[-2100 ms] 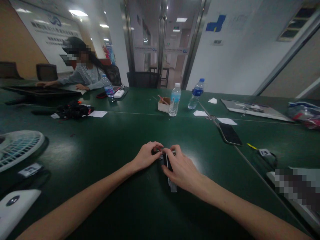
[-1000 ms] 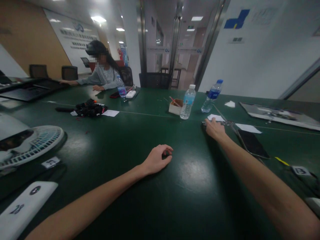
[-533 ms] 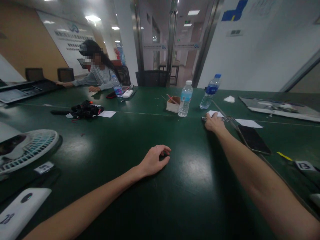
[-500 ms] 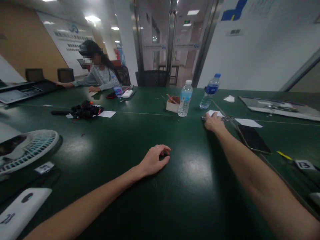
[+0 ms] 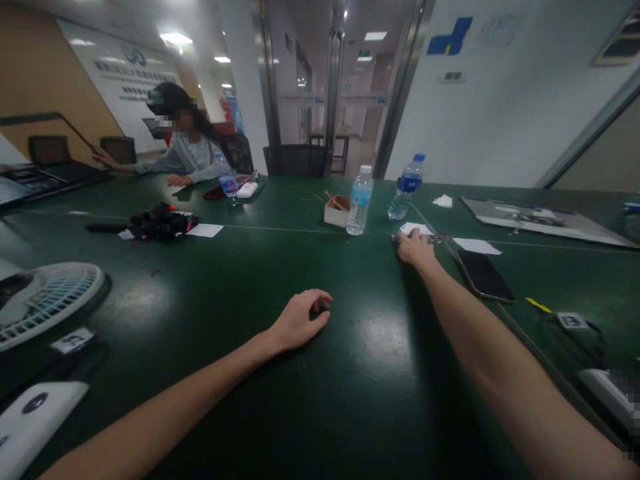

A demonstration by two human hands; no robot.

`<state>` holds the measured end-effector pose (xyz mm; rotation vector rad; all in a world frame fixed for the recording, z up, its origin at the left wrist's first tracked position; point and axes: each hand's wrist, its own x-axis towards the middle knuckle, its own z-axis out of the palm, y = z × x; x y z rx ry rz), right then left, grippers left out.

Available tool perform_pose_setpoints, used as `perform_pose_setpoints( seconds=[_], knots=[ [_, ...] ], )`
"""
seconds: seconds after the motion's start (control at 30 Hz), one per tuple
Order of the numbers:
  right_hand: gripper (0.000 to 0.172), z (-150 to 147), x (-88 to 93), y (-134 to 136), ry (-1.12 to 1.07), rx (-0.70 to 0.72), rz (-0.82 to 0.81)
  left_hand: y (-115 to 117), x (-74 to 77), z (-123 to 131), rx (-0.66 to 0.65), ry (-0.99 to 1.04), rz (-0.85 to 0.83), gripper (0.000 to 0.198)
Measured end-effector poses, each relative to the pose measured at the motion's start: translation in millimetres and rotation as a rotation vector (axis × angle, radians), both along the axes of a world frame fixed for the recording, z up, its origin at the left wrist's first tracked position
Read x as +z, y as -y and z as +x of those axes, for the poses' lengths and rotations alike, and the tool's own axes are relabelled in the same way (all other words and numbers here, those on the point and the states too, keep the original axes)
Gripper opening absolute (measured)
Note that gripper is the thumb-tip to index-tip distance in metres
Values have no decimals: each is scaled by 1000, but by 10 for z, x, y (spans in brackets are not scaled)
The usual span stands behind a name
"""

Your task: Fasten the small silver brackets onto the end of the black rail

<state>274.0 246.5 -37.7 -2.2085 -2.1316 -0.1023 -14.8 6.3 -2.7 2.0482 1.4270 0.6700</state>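
Observation:
My left hand [image 5: 303, 319] rests on the dark green table [image 5: 320, 413], its fingers loosely curled and apart, with nothing in it. My right hand [image 5: 416, 248] is stretched out to the far right, its fingers closed over a thin, flat metallic strip [image 5: 443, 238]. One end of the strip shows left of the fingers and the other to the right; the fingers hide its middle. Just behind the fingertips lies a white paper [image 5: 414, 228]. A second white paper [image 5: 477, 247] and a dark phone [image 5: 485, 275] are to the right of that hand.
Two water bottles, one with a white cap [image 5: 360, 200] and one with a blue cap [image 5: 406, 188], stand beyond my hands, near a small box [image 5: 337, 212]. A white fan [image 5: 55, 297] is at left. Across the table a person [image 5: 187, 147] holds up a dark bar [image 5: 77, 130].
The view has turned slightly right, so things sit further left. The other person's hand has risen, lifting a dark bar. My hands have hardly moved on the table.

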Motion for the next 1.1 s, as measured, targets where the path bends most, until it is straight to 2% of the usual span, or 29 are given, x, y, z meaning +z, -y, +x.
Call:
perform_pose_setpoints(
  seconds=[0.23,0.37,0.53,0.77,0.93,1.1],
  knots=[
    [44,16,-1,11,-10,10,0,-10,-21,-9,-15,15,14,26],
    [43,28,14,101,-4,43,-19,-13,-20,-9,-22,18,5,27],
    [50,14,29,255,-6,80,-6,-16,-18,1,-18,16,17,26],
    [42,-155,34,416,8,88,37,-20,-36,-17,-22,18,0,27],
    [47,-227,59,413,-10,81,24,-23,-17,-24,-5,-1,-9,27],
    [41,-216,87,362,-14,92,-3,-28,-22,-26,-15,1,-7,27]
  ],
)
